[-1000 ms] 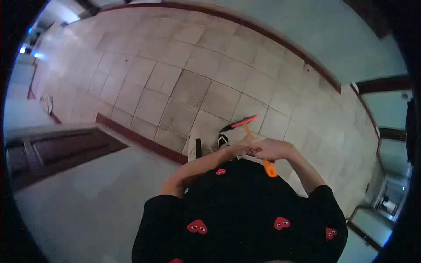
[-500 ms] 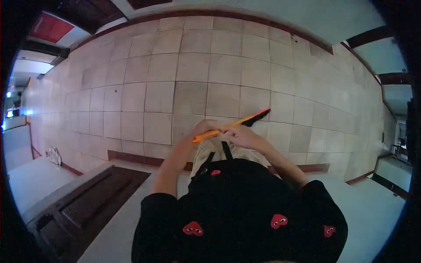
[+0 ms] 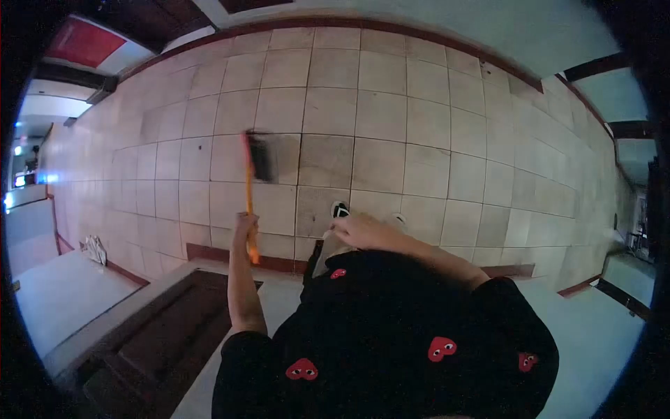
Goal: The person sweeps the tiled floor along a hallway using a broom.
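My left hand is closed around the orange handle of a broom, out to the left of my body. The broom points away from me over the tiles; its black bristles, blurred by motion, lie to the right of a pinkish-red edge. Below my grip the orange handle end sticks out toward me. My right hand is in front of my waist, fingers curled in, overlapping my light trousers and apart from the broom.
Beige floor tiles stretch along a corridor with dark red skirting. A dark wooden door is at the lower left. One black-and-white shoe shows under me. A whitish object sits by the left wall.
Both hands were on the broom handle in front of me. My right hand has let go, and my left hand has swung the broom left, its head now pointing away from me.
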Motion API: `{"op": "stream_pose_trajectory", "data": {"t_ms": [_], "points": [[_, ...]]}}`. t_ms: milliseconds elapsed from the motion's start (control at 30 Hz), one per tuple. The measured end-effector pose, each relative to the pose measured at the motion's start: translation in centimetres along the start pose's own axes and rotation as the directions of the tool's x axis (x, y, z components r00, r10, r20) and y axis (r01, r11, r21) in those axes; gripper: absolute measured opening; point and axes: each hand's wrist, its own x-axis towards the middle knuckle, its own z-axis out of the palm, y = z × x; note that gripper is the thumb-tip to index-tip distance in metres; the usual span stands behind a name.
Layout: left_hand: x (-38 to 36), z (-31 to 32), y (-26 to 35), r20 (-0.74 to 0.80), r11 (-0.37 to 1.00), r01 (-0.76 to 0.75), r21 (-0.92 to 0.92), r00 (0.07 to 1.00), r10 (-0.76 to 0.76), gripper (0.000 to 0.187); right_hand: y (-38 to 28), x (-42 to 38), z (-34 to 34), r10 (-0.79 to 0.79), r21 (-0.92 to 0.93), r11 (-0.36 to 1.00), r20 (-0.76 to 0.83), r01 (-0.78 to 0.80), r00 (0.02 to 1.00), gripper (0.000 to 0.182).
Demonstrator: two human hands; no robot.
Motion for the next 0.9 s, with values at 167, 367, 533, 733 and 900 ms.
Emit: {"op": "stream_pose_trajectory", "data": {"t_ms": [167,367,533,733,900], "points": [[-5.6,2.0,8.1,-0.06,0.997,-0.078,-0.019,0.995,0.077,0.014,1.1,0.3,-1.9,0.074,-0.038,0.996,-0.062,-0.076,0.995,0.018],[-11.2,7.0,15.4,0.227,0.981,0.143,-0.134,0.968,-0.11,0.034,4.4,1.5,-2.9,0.126,0.097,0.989,-0.157,-0.112,0.98,0.016],[-5.1,15.3,21.8,0.575,0.991,-0.039,0.128,0.817,-0.042,0.027,5.7,5.2,-5.4,0.07,0.045,0.997,-0.171,-0.063,0.983,0.021],[5.7,24.0,21.8,0.745,0.972,0.119,-0.203,0.663,0.074,0.026,7.8,10.4,-11.1,0.204,-0.13,0.963,-0.221,-0.236,0.954,0.015],[5.5,15.1,23.7,0.428,0.99,-0.136,0.043,0.898,0.105,0.016,10.3,13.1,-13.6,0.171,0.073,0.984,-0.138,-0.162,0.976,0.014]]}}
